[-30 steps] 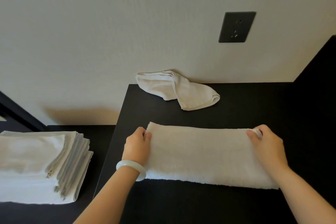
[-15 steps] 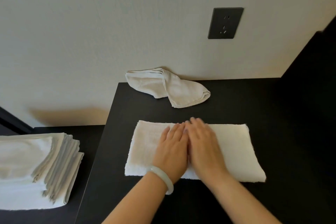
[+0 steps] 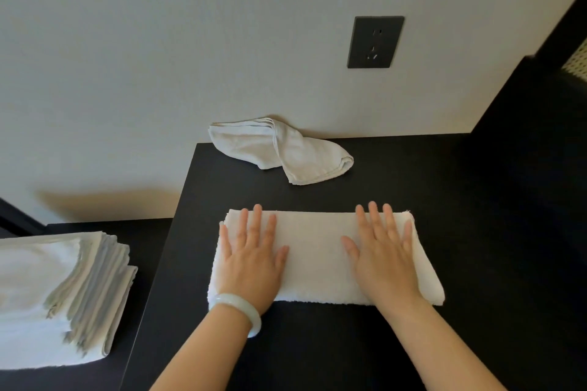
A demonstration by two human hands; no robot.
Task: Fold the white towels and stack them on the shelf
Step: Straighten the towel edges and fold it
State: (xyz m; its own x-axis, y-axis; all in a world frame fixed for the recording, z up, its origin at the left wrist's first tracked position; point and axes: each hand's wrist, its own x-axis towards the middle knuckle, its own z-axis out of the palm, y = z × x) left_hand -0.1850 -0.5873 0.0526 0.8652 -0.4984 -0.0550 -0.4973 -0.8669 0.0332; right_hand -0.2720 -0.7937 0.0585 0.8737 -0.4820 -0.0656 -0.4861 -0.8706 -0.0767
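A white towel (image 3: 317,257), folded into a long rectangle, lies flat on the black tabletop (image 3: 460,232). My left hand (image 3: 251,257) presses on its left part with fingers straight and spread. My right hand (image 3: 384,257) presses flat on its right part the same way. A pale bangle sits on my left wrist. A second white towel (image 3: 282,149) lies crumpled at the table's far edge against the wall. A stack of folded white towels (image 3: 57,295) rests on a lower black shelf (image 3: 143,232) at the left.
The pale wall stands right behind the table and carries a black socket plate (image 3: 374,41). A dark upright panel (image 3: 540,136) closes off the right side. The tabletop's left edge drops down to the lower shelf.
Both hands lay side by side on the towel's middle half a second ago; they have slid apart toward its two ends. One second ago they held the towel's ends.
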